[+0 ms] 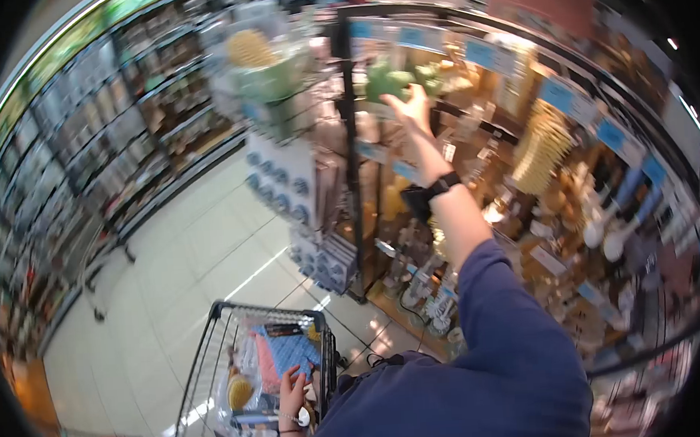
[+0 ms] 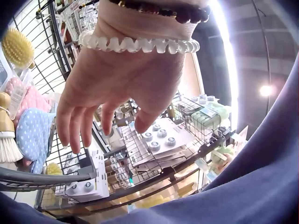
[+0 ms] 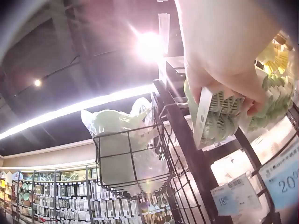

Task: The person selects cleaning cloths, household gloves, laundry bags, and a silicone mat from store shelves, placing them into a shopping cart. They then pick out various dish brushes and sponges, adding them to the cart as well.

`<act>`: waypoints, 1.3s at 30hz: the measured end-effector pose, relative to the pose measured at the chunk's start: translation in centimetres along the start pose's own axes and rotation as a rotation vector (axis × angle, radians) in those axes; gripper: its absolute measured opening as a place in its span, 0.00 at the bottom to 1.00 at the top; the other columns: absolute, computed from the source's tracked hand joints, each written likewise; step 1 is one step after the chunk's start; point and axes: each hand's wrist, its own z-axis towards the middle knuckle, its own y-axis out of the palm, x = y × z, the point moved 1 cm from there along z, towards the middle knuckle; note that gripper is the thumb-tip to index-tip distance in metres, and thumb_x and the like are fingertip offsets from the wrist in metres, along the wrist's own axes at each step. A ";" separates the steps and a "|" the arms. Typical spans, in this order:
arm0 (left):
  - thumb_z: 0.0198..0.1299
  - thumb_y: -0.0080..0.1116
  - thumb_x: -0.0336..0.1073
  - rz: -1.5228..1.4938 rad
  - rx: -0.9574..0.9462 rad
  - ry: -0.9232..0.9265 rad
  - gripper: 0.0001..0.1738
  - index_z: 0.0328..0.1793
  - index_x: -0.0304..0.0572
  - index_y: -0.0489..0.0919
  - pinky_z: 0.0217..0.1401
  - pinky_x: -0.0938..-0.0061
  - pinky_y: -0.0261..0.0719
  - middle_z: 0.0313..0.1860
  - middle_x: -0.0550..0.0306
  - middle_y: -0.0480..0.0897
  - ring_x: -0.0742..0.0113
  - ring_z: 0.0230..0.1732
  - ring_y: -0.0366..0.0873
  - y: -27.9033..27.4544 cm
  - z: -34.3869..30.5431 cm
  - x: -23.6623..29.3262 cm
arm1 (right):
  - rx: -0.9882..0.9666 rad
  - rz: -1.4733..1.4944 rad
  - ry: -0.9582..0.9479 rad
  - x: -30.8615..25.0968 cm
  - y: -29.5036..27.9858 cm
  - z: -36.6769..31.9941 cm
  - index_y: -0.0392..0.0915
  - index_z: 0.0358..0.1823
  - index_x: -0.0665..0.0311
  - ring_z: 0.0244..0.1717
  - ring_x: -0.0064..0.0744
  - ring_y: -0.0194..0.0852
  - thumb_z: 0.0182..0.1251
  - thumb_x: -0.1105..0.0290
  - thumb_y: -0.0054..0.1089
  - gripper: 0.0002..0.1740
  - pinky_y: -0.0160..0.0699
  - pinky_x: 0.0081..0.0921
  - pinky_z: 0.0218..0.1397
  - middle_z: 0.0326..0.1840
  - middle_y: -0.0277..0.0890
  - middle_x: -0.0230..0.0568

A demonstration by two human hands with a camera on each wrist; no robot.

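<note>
At the top of a display rack, my right hand (image 1: pixel 412 110) reaches up to a row of green goods (image 1: pixel 382 80). The right wrist view shows its fingers curled around a green carded pack (image 3: pixel 218 116) with ridged, bristle-like parts. More green packs (image 3: pixel 275 100) hang right beside it. My left hand (image 1: pixel 292 392) hangs loosely over the shopping cart (image 1: pixel 269 310), with nothing in its fingers. In the cart lie a blue dotted cloth item (image 2: pixel 33 135), a pink one (image 2: pixel 35 102), a yellow-bristled brush (image 2: pixel 18 48) and a white-bristled brush (image 2: pixel 8 147).
A wire basket (image 3: pixel 133 156) holding a plastic-wrapped green item is fixed to the rack's end, left of my right hand. Blue price tags (image 3: pixel 282 184) line the rack. Brushes (image 1: pixel 544 146) hang to the right. Across the tiled aisle (image 1: pixel 168 266) stand stocked shelves (image 1: pixel 79 115).
</note>
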 end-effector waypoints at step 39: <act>0.58 0.51 0.44 -0.830 0.477 0.342 0.25 0.57 0.37 0.65 0.51 0.68 0.73 0.49 0.52 0.74 0.60 0.48 0.73 -2.9 -4.0 2.2 | -0.489 0.391 -0.770 -20.3 9.4 -8.8 0.72 0.37 0.69 0.44 0.43 0.69 0.48 0.70 0.56 0.14 0.65 0.34 0.48 0.38 0.72 0.49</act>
